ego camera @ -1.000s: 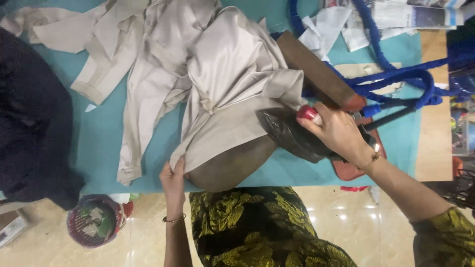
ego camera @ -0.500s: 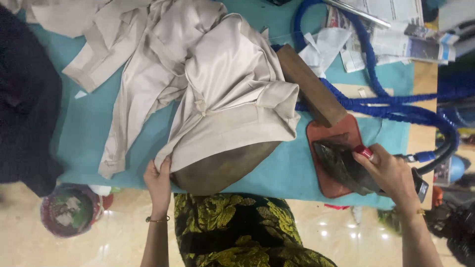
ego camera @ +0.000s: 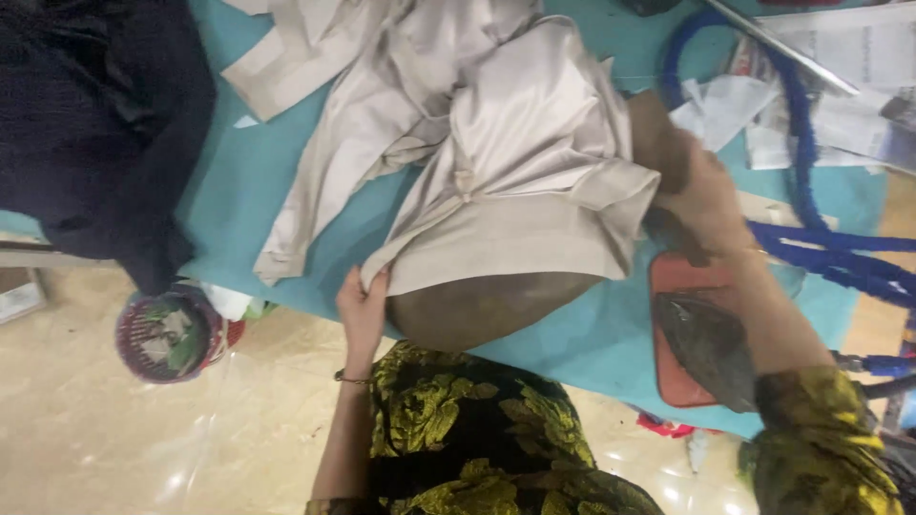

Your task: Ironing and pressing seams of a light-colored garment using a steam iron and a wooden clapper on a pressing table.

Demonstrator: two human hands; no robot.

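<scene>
From the head view we look down on a teal table; much of it is hard for us to read; the right hand is smeared by motion at the right edge of the beige garment, so we cannot tell whether its fingers are open or closed, nor whether they touch the cloth; a brown block behind that hand is half hidden and we cannot make out its shape; the left hand lies at the near left corner of the garment's hem, fingers curled and pinching the fabric edge against the rounded brown pressing form, most of which the cloth covers; the garment is draped over that form in the middle of the table, its long axis running from the hem near our body up and away toward the far left, where its loose strips trail out of the picture; an iron lies on a reddish pad just right of the form, partly hidden by the right forearm; a blue hose loops beyond it, cut off at the right edge; dark cloth fills the far left; a small basket sits on the floor below it.
</scene>
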